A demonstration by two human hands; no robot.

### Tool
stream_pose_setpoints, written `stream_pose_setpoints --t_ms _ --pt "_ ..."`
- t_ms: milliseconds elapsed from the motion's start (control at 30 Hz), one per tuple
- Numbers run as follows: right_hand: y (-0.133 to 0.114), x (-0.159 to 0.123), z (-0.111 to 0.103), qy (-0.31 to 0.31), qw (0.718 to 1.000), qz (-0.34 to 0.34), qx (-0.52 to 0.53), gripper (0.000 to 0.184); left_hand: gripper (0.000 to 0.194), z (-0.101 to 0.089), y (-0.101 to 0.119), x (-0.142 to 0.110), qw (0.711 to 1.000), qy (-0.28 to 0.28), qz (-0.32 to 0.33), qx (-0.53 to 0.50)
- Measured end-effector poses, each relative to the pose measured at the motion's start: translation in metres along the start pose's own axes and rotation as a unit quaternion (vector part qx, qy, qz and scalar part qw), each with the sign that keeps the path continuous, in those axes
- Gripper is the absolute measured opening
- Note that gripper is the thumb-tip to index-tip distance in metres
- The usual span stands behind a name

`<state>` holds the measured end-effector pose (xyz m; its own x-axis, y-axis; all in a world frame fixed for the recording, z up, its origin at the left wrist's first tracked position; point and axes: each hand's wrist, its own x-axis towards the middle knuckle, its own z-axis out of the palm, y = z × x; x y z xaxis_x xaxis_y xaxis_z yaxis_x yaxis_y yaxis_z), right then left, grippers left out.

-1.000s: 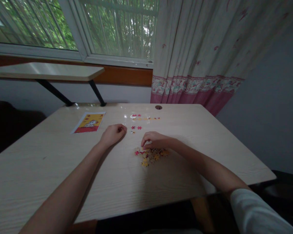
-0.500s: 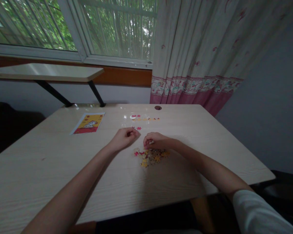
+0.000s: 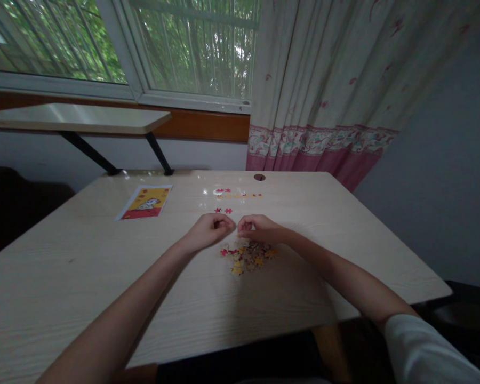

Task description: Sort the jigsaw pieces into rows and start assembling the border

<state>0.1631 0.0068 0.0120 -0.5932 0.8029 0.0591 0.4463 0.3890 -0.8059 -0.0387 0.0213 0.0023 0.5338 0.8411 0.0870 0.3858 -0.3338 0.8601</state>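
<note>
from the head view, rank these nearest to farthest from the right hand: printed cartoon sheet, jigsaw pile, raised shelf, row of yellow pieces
1. Jigsaw pile: directly below the right hand.
2. Row of yellow pieces: beyond the hand, slightly left.
3. Printed cartoon sheet: well to the left.
4. Raised shelf: far left, above the table's back edge.

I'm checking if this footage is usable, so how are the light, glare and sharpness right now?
Head view: dim indoors, brightest at the window; head view: white glare spots on the far part of the desk, soft shadow on the near side of the puzzle pile; head view: small piece details look soft.
</note>
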Motion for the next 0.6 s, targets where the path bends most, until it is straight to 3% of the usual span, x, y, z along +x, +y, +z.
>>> stream_pose_setpoints --t_ms 133,367,500,600 --pt "-0.004 -0.008 -0.001 0.030 0.996 0.055 0.059 0.014 0.023 0.011 0.006 -0.003 0.999 -0.033 -0.008 -0.036" --pt "-0.003 -0.018 0.004 0.087 0.994 0.049 0.049 0.025 0.018 0.017 0.011 -0.005 0.997 -0.057 0.000 -0.057" --pt "0.000 -0.020 0.007 0.123 0.992 0.017 0.011 0.028 0.016 0.017 0.012 -0.005 0.997 -0.042 0.002 -0.059" --pt "0.002 -0.021 0.004 0.200 0.976 -0.031 -0.081 0.023 0.017 0.017 0.013 -0.003 0.998 0.001 -0.006 -0.063"
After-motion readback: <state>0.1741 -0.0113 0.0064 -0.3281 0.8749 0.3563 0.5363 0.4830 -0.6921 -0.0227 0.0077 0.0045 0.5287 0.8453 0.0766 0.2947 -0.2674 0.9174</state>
